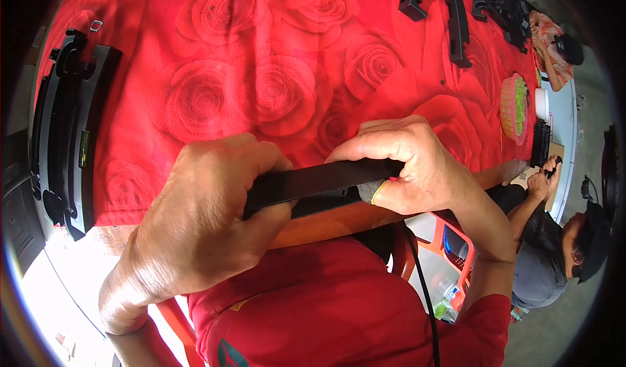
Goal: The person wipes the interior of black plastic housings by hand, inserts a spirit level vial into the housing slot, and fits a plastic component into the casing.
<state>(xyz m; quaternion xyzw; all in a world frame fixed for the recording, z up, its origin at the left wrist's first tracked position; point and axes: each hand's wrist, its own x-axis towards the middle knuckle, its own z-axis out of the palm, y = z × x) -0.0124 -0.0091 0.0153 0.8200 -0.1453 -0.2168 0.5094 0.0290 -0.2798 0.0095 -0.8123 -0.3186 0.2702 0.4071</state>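
Observation:
Between both hands I hold a long black plastic part (313, 183), slightly tilted, just above the table's near wooden edge. My left hand (208, 204) is closed round its left end, thumb below and fingers over the top. At the other end, my right hand (407, 165) grips the part, with a grey cover on its thumb. The part's underside is mostly hidden. Similar long black parts (81, 132) lie side by side at the table's left edge, with a small metal ring-like piece (96, 25) beyond them.
A red rose-patterned cloth (261, 99) covers the table. More black parts (456, 28) lie at the far right, near a pink basket (514, 109) with green pieces. A co-worker (548, 256) sits at right, hands on a small dark thing; another person (554, 47) is farther off. A black cable (424, 289) hangs beside me.

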